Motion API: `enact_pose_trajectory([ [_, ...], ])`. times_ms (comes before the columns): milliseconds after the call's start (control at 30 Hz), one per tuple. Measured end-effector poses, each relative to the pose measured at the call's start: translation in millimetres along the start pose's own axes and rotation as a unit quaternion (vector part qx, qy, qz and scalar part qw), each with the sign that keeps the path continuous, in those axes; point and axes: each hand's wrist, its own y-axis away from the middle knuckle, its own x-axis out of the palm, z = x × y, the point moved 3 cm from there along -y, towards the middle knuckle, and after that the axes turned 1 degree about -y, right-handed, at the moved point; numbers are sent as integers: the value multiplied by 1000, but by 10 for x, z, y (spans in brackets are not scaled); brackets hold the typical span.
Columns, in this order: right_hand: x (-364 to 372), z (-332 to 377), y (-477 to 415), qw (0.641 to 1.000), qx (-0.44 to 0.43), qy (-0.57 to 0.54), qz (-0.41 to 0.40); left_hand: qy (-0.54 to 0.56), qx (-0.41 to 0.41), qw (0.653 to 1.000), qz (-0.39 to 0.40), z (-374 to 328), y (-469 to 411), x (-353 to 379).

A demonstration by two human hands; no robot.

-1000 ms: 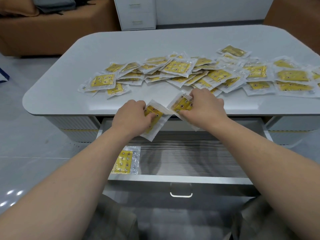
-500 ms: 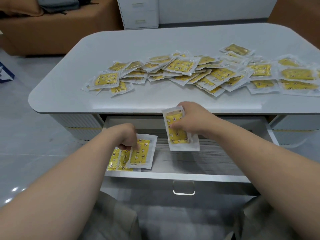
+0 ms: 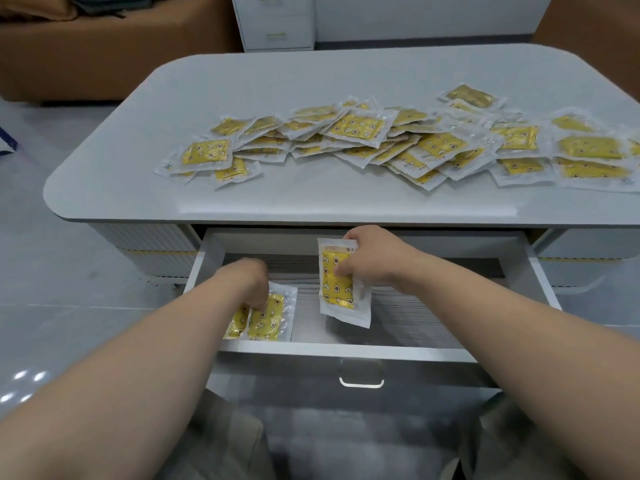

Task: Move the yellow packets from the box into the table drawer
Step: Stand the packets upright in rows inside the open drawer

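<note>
Many yellow packets (image 3: 356, 128) in clear wrappers lie spread across the white table (image 3: 311, 74). Below its front edge the table drawer (image 3: 346, 348) is pulled out. My left hand (image 3: 254, 282) is down in the drawer's left corner and grips the top edge of a yellow packet (image 3: 268, 318), which lies on another packet (image 3: 237, 322). My right hand (image 3: 370, 258) pinches a third packet (image 3: 337, 289) that hangs upright over the middle of the drawer. No box is in view.
The drawer has a metal handle (image 3: 361, 382) on its front, close to my knees. A brown sofa (image 3: 104, 57) and a white cabinet (image 3: 277, 22) stand beyond the table. Grey tiled floor lies to the left.
Both hands came off the tabletop with a packet each and went down into the drawer. The left packet now lies on the one in the left corner; the right packet hangs lower.
</note>
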Motion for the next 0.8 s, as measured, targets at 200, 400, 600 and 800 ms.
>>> enact_pose_trajectory([
  [200,20,-12,-28,1000,8,-2,8,-27,-11,999,-26,-3,85,51],
  [400,14,-31,-38,1000,1,15,4,4,17,999,-28,-74,188,-93],
  [600,42,-38,-53,1000,-7,19,0,332,191,923,34,-251,470,-494],
  [800,97,-20,-49,1000,-22,14,-1,401,198,894,-37,-332,600,-549],
])
